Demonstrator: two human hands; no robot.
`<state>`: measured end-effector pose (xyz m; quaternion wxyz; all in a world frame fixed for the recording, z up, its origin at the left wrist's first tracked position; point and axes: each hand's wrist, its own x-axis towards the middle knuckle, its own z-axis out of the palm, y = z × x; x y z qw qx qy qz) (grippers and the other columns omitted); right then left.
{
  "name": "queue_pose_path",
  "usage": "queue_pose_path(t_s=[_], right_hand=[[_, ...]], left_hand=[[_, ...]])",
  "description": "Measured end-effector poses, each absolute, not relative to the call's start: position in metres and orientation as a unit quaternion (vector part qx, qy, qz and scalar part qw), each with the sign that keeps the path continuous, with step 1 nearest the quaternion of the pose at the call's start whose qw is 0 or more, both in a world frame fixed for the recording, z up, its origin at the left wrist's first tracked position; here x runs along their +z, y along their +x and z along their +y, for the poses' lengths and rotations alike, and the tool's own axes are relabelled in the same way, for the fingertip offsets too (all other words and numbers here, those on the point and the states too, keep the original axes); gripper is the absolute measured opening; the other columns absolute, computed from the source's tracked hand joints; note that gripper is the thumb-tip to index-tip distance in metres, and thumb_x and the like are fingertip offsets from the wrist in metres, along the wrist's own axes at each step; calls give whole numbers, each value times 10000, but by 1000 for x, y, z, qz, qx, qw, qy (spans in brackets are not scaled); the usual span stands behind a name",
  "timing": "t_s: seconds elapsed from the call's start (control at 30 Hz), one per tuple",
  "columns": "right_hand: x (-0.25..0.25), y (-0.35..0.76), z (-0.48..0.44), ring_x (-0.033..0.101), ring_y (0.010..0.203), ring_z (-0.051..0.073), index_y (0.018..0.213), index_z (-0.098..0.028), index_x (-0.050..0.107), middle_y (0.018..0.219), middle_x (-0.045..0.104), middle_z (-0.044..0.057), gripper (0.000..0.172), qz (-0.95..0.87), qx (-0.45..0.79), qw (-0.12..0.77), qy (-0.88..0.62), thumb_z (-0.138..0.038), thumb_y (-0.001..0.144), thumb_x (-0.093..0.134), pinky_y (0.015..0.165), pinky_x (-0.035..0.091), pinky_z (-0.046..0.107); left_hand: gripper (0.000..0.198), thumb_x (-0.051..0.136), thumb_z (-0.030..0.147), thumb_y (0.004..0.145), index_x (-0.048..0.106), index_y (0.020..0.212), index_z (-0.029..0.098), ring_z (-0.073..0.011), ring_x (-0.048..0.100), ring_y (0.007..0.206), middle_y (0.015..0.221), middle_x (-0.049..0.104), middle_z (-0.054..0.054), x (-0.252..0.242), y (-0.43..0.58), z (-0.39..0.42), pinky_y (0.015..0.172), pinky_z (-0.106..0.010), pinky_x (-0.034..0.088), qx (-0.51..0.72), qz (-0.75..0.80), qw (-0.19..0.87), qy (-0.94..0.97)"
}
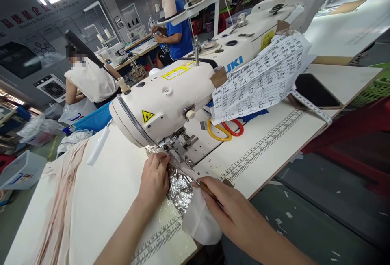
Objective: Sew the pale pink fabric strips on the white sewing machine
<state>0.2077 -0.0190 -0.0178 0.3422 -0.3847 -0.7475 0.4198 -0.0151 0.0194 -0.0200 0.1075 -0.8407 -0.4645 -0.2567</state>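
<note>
A white JUKI sewing machine (170, 90) stands on a white table (103, 192). Crinkled silver foil-like fabric (179, 187) lies under its presser foot (179, 145). My left hand (155, 179) rests on the fabric just left of the foot, its fingers curled and pressing down. On the near side of the foot, my right hand (231, 210) pinches a thin brown stick-like tool (205, 187) whose tip points at the foot. A white piece of cloth (199, 222) lies under that hand at the table's front edge.
Yellow and red scissors (225, 130) lie behind the needle plate. A printed paper sheet (262, 78) is taped to the machine, and a dark phone (313, 90) lies at the right. Pinkish fabric strips (61, 208) hang at the left. Two people sit at machines behind.
</note>
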Motion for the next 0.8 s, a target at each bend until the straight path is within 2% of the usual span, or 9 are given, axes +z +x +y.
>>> queue_pose_path(t_s=[0.23, 0.43, 0.8], right_hand=[[-24, 197, -8, 545, 727, 211, 918, -201, 458, 787, 529, 27, 211, -762, 389, 349, -382, -248, 1016, 277, 557, 336, 283], [-28, 195, -6, 528, 720, 205, 873, -207, 434, 796, 523, 30, 213, -767, 376, 360, -377, -244, 1014, 279, 525, 305, 276], [-15, 190, 0, 550, 753, 206, 920, -187, 499, 842, 560, 42, 226, -770, 383, 343, -378, -223, 989, 286, 600, 359, 284]], left_hand=[[425, 339, -38, 819, 471, 1186, 132, -232, 504, 966, 1100, 517, -133, -20, -14, 16, 770, -400, 522, -248, -500, 108, -823], [341, 384, -7, 840, 470, 1135, 140, -224, 506, 953, 1085, 526, -118, -17, -7, 8, 781, -393, 516, -268, -466, 75, -840], [392, 402, 40, 819, 467, 1199, 110, -255, 499, 971, 1107, 514, -145, -21, -9, 13, 779, -415, 516, -216, -494, 118, -834]])
